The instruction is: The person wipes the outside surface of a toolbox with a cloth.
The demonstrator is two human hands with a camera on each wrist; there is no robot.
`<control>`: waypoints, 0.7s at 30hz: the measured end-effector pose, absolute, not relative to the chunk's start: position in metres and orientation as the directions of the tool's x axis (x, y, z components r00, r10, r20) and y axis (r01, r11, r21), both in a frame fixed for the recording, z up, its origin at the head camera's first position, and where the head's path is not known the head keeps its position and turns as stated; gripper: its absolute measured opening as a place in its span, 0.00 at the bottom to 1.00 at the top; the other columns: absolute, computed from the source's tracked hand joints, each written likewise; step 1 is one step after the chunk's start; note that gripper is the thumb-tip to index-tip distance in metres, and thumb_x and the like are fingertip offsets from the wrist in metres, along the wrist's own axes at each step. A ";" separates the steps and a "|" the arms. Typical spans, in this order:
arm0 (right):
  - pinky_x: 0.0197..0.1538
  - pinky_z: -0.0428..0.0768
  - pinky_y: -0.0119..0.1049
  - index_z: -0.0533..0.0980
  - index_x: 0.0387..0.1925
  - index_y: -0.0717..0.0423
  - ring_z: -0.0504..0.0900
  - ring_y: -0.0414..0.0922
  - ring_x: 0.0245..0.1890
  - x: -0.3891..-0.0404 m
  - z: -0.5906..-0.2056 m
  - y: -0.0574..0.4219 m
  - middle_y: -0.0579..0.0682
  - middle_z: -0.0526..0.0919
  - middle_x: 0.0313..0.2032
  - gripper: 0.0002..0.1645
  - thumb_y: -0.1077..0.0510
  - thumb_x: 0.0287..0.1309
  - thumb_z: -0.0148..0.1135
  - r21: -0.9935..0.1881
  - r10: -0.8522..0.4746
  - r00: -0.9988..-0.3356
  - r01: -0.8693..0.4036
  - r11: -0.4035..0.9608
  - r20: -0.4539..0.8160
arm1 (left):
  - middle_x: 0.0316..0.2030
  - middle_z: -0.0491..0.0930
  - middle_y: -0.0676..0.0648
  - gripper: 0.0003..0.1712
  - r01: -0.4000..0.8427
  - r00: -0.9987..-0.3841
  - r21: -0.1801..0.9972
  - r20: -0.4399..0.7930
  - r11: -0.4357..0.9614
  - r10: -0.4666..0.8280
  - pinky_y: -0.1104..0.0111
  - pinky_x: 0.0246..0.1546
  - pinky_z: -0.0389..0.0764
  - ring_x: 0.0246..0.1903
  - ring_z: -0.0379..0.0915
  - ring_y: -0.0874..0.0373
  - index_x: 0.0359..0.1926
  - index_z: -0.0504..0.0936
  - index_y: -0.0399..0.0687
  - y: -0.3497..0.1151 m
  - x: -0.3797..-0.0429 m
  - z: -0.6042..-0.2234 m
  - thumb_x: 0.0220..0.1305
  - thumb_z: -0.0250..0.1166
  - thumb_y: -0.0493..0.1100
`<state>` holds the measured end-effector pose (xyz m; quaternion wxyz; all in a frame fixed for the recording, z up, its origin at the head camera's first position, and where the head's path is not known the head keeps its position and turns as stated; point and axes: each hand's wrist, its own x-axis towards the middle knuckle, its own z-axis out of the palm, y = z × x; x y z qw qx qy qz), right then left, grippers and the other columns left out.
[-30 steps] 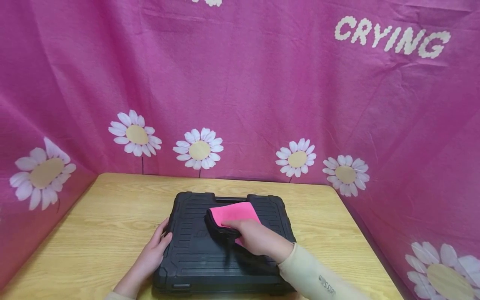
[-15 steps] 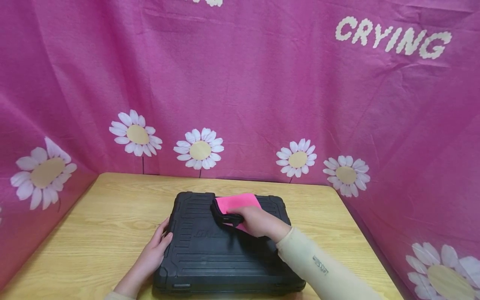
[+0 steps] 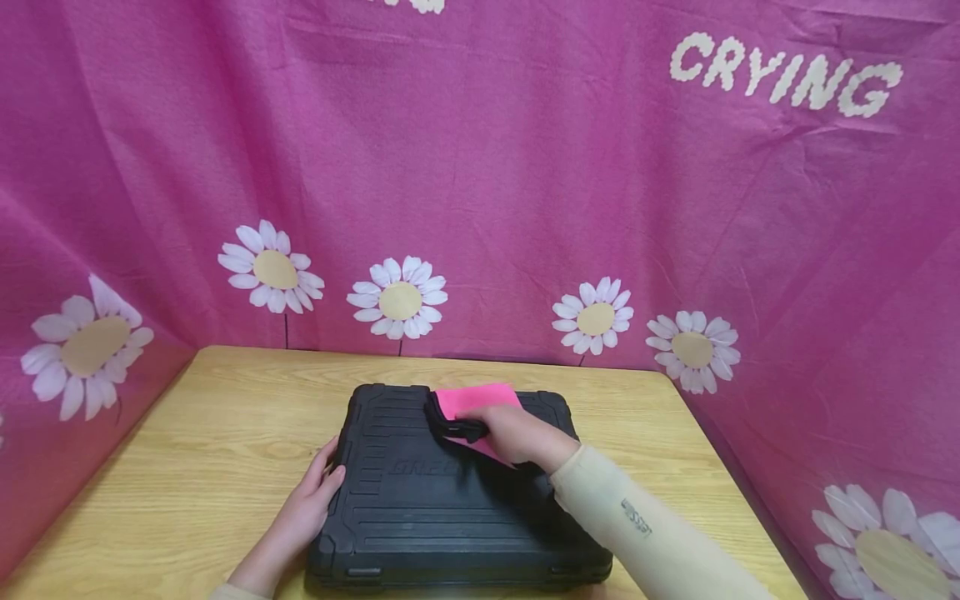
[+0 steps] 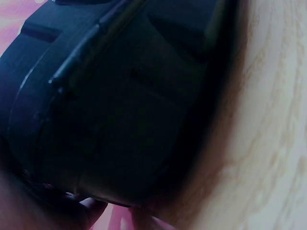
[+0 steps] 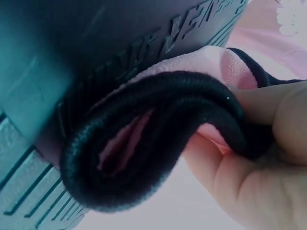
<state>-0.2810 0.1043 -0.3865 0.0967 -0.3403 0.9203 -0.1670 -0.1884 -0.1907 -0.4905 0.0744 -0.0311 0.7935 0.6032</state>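
A black hard plastic case (image 3: pixel 450 500) with raised lettering and ribs lies flat on the table, its lid down. My right hand (image 3: pixel 517 437) pinches a folded pink cloth with black edging (image 3: pixel 480 400) over the far middle part of the lid. In the right wrist view the thumb and fingers squeeze the folded cloth (image 5: pixel 144 134), whose rolled black edge lies against the lettered lid. Against the case's left side rests my left hand (image 3: pixel 303 500), thumb and fingers spread along it. The left wrist view is dark, with the case wall (image 4: pixel 120 105) filling most of it.
The light wooden table (image 3: pixel 225 417) extends to both sides of the case and behind it. A pink curtain (image 3: pixel 495 208) with printed daisies encloses the table at the back and sides. The case's handle is hidden behind the cloth.
My right hand has moved the cloth away from me, toward the case's far edge, and slightly right, uncovering more of the lid's lettering. The left hand and the case have stayed put.
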 end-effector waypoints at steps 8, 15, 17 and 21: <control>0.47 0.77 0.37 0.85 0.49 0.47 0.77 0.43 0.37 -0.290 -0.387 0.104 0.45 0.81 0.33 0.18 0.70 0.66 0.60 -0.374 -0.644 -0.763 -0.584 0.720 -0.048 | 0.82 0.38 0.34 0.36 -0.138 -0.987 0.953 -0.155 0.271 0.043 0.40 0.75 0.48 0.80 0.36 0.32 0.83 0.40 0.45 -0.191 -0.188 -0.490 0.84 0.42 0.48; 0.46 0.77 0.33 0.85 0.42 0.51 0.75 0.41 0.34 -0.304 -0.392 0.105 0.47 0.82 0.32 0.14 0.70 0.68 0.59 -0.321 -0.643 -0.766 -0.605 0.729 -0.016 | 0.82 0.38 0.33 0.36 -0.138 -0.987 0.957 -0.154 0.257 0.044 0.39 0.75 0.48 0.80 0.36 0.31 0.83 0.40 0.45 -0.191 -0.187 -0.490 0.84 0.42 0.48; 0.46 0.77 0.33 0.85 0.42 0.52 0.75 0.42 0.34 -0.308 -0.393 0.106 0.47 0.82 0.32 0.12 0.69 0.68 0.60 -0.313 -0.640 -0.769 -0.606 0.732 -0.008 | 0.82 0.38 0.34 0.36 -0.141 -0.987 0.954 -0.157 0.264 0.041 0.39 0.75 0.49 0.80 0.36 0.31 0.83 0.40 0.45 -0.191 -0.188 -0.490 0.84 0.42 0.48; 0.47 0.78 0.35 0.86 0.45 0.51 0.76 0.43 0.35 -0.313 -0.393 0.107 0.48 0.84 0.33 0.14 0.69 0.66 0.61 -0.316 -0.628 -0.778 -0.596 0.738 -0.001 | 0.82 0.38 0.34 0.36 -0.151 -0.985 0.949 -0.167 0.276 0.035 0.39 0.75 0.48 0.80 0.36 0.31 0.83 0.40 0.45 -0.191 -0.189 -0.491 0.84 0.42 0.49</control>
